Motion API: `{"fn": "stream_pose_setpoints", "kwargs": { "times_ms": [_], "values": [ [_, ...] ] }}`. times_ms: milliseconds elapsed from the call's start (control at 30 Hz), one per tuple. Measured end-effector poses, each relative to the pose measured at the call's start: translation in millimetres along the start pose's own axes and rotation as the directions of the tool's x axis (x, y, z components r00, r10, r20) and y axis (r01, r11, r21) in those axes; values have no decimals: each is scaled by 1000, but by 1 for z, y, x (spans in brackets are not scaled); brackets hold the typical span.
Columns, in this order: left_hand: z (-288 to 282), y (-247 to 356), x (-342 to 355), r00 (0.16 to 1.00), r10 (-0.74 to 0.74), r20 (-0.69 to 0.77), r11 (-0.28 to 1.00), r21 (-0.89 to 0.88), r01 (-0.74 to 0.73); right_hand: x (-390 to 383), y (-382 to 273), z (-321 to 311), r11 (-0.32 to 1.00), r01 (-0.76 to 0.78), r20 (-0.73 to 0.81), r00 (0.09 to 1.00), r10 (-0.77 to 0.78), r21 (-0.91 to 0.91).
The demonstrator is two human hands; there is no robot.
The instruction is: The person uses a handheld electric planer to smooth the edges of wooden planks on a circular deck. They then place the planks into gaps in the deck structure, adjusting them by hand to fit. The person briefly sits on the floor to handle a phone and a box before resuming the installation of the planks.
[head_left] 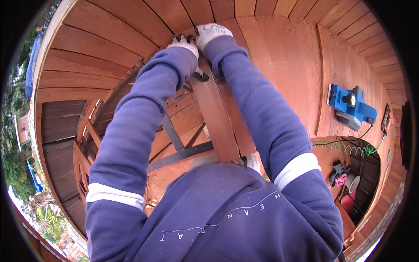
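Gloved hands meet at the upper centre of the frame: left hand [184, 43] and right hand [211, 32] both closed over the reddish wooden plank [216, 118] (grip detail unclear); pressing evenly would probably keep it seated, away from the blue power planer [351, 107].

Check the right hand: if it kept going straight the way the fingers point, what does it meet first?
The right hand points up-frame along the wooden plank. First in line looks like the reddish wooden boards just beyond its fingertips; depth there is unclear.
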State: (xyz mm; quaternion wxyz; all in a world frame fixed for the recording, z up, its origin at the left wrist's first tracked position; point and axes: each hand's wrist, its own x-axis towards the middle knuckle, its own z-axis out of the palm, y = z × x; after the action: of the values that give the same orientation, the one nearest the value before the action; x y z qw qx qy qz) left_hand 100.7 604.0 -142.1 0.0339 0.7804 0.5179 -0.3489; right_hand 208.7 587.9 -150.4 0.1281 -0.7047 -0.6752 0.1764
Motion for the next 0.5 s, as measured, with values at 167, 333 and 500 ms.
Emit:
{"fn": "stream_pose_setpoints", "kwargs": {
  "times_ms": [167,333,500],
  "values": [
    [-10,-2,-6,994,106,-30,986,131,-101,12,11,1,1000,20,-12,1000,-20,19],
    [-15,4,-24,997,75,6,991,107,-75,-78,46,4,961,96,-422,906,23,258],
    [-9,-5,-27,999,41,4,998,56,-41,-203,92,-5,956,108,-530,846,55,272]
  ]
}}
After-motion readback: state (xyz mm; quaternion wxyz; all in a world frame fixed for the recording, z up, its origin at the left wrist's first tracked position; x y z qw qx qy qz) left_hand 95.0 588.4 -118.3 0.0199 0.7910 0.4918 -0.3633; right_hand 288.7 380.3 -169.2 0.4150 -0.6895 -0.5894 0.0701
